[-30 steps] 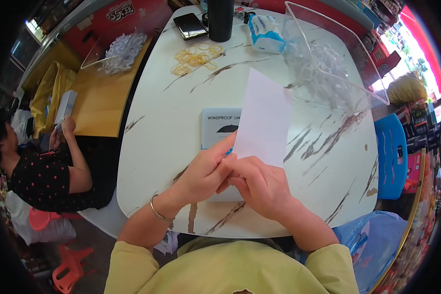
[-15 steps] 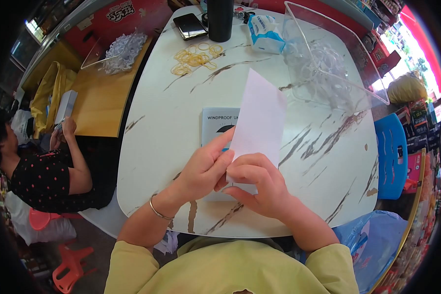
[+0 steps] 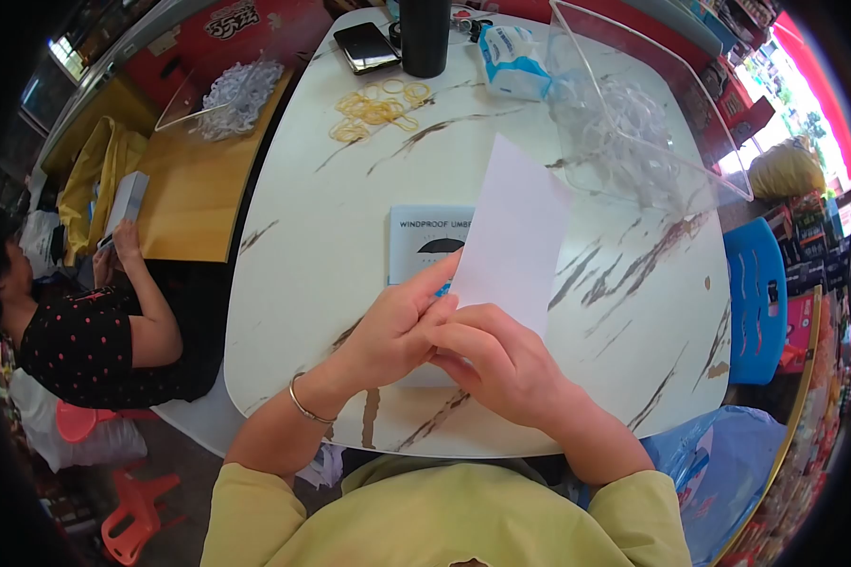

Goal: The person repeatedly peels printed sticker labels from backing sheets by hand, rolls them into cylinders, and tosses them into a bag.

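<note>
A blank white sheet of stiff paper [image 3: 515,236] stands tilted above the table, its lower end between my hands. My left hand [image 3: 397,326] is closed on its lower left edge, index finger stretched along the side. My right hand [image 3: 501,364] has its fingers curled in at the bottom of the sheet, against my left fingers; its fingertips are partly hidden. Beneath them on the table lies a light-blue printed piece [image 3: 411,248] reading "WINDPROOF UMBR…" with a black umbrella picture. The sheet and my hands cover much of it.
On the marbled table [image 3: 303,293] are yellow rubber bands [image 3: 378,109], a phone [image 3: 367,47], a black bottle [image 3: 425,38], a blue-white packet [image 3: 513,64] and a clear bin [image 3: 624,142] of translucent bands. At left, a person [image 3: 95,331] handles a box. A blue chair [image 3: 758,302] stands right.
The white sheet has shifted slightly right, uncovering more of the umbrella print. My right fingers have curled in closer to my left hand. The person at left has moved their hands slightly.
</note>
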`<act>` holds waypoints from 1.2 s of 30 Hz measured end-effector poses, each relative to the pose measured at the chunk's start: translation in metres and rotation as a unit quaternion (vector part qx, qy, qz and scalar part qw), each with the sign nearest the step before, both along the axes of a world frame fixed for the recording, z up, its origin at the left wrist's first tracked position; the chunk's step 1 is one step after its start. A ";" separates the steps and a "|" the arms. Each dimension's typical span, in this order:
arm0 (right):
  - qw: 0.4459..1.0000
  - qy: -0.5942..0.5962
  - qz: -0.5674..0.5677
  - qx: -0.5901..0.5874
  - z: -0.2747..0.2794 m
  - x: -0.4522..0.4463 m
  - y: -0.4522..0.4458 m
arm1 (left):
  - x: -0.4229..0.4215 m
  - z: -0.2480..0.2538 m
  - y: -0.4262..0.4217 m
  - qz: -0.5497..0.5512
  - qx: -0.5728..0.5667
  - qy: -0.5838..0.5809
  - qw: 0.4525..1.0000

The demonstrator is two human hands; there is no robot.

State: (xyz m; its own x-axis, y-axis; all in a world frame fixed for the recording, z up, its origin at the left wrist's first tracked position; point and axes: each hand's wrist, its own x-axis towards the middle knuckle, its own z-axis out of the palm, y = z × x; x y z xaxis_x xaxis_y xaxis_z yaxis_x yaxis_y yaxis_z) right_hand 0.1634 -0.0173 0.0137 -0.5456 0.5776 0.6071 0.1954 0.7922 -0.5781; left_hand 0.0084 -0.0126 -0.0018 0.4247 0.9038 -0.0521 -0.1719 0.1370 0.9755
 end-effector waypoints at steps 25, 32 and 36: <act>0.999 0.013 -0.003 -0.031 -0.009 0.005 0.007 | -0.005 0.013 0.001 -0.011 -0.009 0.066 0.998; 0.986 0.070 -0.043 -0.148 0.004 0.024 0.011 | -0.010 0.020 0.003 0.022 -0.036 0.062 0.997; 0.996 0.034 -0.012 -0.076 0.004 0.014 0.008 | -0.006 0.019 0.000 0.001 -0.040 0.040 0.998</act>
